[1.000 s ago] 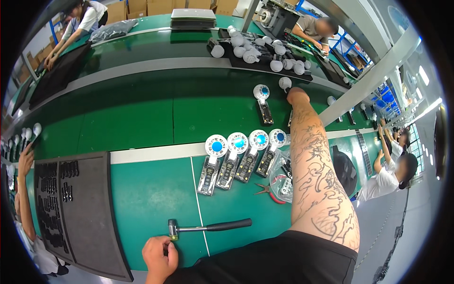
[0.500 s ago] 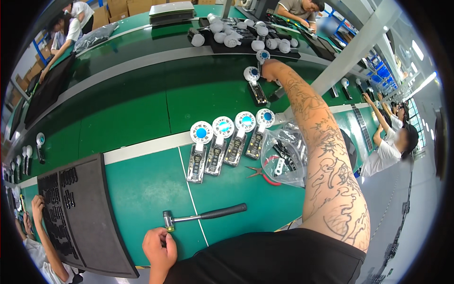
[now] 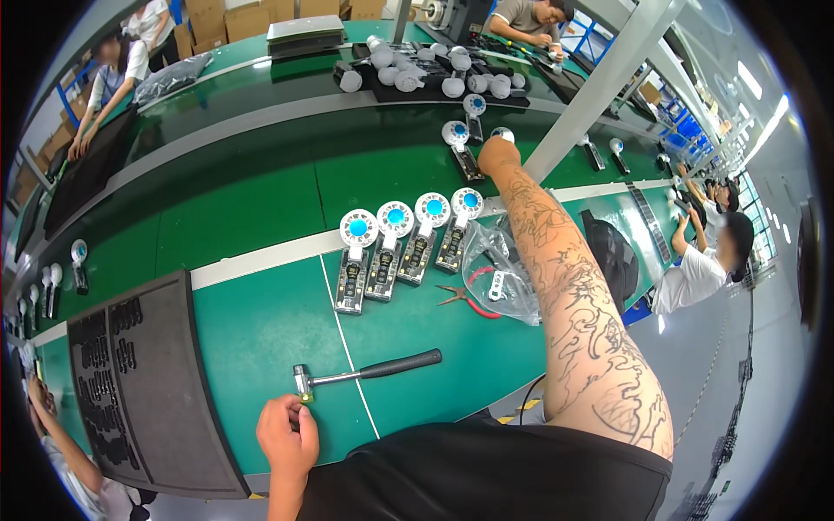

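The head view shows the right hand (image 3: 499,159) at a handheld fan (image 3: 503,135), whose white head emerges just beyond the knuckles; the hidden fingers leave its grasp impossible to tell. The left hand (image 3: 289,432) is curled at the yellow-faced end of a mallet (image 3: 365,372); whether it grips cannot be told. Four assembled fans (image 3: 420,245) lie between the hands.

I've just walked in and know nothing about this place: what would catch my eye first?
Probably the tattooed right arm, stretched forward on the picture's right side, with a white round head showing just past the right hand. Next, four fan-like devices with bright blue centres, in a row along the near table's far edge. Below them lies a hammer, its head right by the left hand.
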`<action>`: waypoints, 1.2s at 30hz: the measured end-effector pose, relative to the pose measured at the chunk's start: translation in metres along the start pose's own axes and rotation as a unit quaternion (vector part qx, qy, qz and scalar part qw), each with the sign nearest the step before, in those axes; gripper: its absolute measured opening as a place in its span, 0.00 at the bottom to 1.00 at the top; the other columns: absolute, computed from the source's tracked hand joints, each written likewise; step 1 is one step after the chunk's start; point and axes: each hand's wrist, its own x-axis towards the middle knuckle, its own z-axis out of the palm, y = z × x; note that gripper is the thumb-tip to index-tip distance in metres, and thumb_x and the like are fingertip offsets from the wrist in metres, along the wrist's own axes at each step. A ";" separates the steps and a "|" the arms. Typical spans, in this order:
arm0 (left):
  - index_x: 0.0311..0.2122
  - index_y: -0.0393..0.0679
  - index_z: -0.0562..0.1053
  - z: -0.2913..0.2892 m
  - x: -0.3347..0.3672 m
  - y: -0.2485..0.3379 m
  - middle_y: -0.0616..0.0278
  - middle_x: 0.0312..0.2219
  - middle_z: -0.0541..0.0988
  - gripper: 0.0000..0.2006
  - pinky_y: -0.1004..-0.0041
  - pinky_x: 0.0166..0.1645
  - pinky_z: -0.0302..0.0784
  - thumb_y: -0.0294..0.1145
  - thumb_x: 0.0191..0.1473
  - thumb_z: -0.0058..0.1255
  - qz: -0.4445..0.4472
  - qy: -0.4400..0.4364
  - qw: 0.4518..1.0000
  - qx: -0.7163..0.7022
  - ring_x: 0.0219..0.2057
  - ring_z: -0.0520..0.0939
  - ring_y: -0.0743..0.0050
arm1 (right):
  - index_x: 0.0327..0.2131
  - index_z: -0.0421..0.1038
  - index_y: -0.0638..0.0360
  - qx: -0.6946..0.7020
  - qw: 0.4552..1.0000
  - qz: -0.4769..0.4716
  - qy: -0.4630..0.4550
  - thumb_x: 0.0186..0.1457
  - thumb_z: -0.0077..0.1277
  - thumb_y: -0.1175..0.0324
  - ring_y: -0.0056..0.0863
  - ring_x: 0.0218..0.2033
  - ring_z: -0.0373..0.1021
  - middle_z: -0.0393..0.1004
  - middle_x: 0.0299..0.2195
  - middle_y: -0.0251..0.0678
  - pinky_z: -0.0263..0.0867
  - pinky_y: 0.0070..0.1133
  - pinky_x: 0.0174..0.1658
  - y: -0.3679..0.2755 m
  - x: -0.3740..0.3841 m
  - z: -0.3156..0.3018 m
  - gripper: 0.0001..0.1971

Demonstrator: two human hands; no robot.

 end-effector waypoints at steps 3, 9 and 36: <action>0.38 0.38 0.76 0.000 -0.002 -0.002 0.62 0.26 0.77 0.09 0.71 0.30 0.69 0.18 0.49 0.54 0.004 0.005 1.000 0.001 0.23 0.71 0.69 | 0.39 0.83 0.63 0.168 0.975 0.097 0.109 0.58 0.54 0.63 0.47 0.41 0.82 0.85 0.39 0.46 0.78 0.35 0.44 0.006 0.004 -0.043 0.14; 0.39 0.38 0.76 0.002 -0.003 -0.003 0.61 0.27 0.77 0.10 0.70 0.30 0.70 0.19 0.49 0.54 0.013 0.004 1.000 0.004 0.23 0.73 0.69 | 0.38 0.82 0.59 0.298 0.917 -0.021 0.265 0.58 0.53 0.62 0.52 0.38 0.80 0.84 0.35 0.48 0.75 0.37 0.42 -0.021 -0.014 -0.089 0.13; 0.63 0.36 0.66 -0.029 0.009 0.022 0.55 0.47 0.78 0.29 0.70 0.47 0.77 0.24 0.56 0.58 0.017 0.056 0.957 -0.285 0.45 0.79 0.68 | 0.52 0.74 0.59 0.317 0.701 -0.637 0.049 0.46 0.70 0.48 0.43 0.41 0.72 0.78 0.42 0.44 0.68 0.35 0.48 -0.186 -0.343 -0.174 0.34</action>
